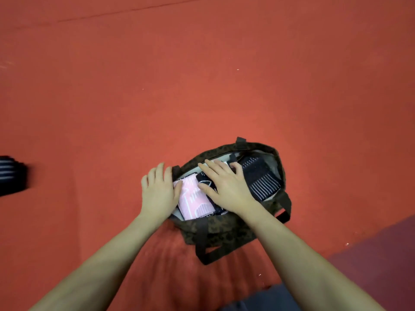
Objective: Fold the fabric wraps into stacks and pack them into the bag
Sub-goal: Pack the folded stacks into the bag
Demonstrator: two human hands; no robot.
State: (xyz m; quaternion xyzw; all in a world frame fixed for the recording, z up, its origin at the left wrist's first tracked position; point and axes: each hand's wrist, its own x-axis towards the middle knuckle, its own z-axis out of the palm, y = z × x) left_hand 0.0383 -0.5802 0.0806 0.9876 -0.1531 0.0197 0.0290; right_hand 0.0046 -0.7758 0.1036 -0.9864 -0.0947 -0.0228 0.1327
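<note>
A dark patterned tote bag (221,235) lies open on the red surface, below centre. Inside it sit a folded pink wrap (195,202), a dark wrap with white line drawings (205,179) and a dark wrap with white stripes (261,178). My left hand (159,190) rests flat on the bag's left rim, its thumb touching the pink wrap. My right hand (224,182) presses flat, fingers spread, on the dark line-drawn wrap in the middle of the bag. Part of that wrap is hidden under the hand.
Another dark striped folded wrap (12,175) lies at the far left edge, blurred. The red surface (202,86) stretches far ahead. A darker maroon strip (381,254) borders it at the lower right. Dark blue clothing (262,299) shows at the bottom.
</note>
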